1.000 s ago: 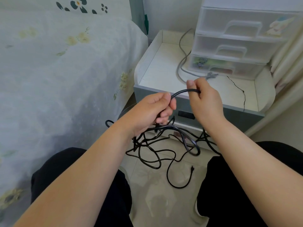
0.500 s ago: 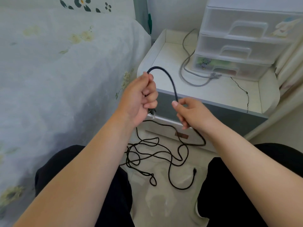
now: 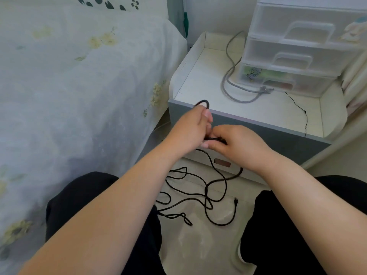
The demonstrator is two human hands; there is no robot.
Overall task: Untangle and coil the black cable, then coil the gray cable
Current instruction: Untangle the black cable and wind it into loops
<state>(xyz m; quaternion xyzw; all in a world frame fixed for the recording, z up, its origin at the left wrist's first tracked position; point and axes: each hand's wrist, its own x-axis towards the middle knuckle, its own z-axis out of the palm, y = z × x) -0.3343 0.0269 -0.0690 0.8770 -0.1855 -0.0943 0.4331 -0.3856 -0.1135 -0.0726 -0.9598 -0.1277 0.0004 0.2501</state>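
Beside a bed [image 3: 79,86] draped in a pale flowered cover, a small nightstand [image 3: 248,124] is standing with a set of clear plastic drawers [image 3: 301,48] on top, and pale floor tiles are showing between the seated person's dark-trousered knees. From the single head view, both hands are meeting just in front of the nightstand's grey front edge. The left hand [image 3: 190,130] is curling its fingers round the black cable [image 3: 206,187], with a short loop poking up above the knuckles, so it is gripping the start of a coil. The right hand [image 3: 238,143] is pinching a run of the same cable right against the left hand, apparently feeding the next turn in. Coiling looks to be only just beginning: one or two turns are sitting in the left hand, while most of the black cable is trailing down from the hands and sprawling over the floor in loose, crossing loops, with one plug end lying free near the right knee. It is looking thin, limp and prone to snagging on itself. The gray cable [image 3: 230,84] is lying untouched on the nightstand top, thicker and bent in one loose curve beside the drawers, so that whole part is waiting.
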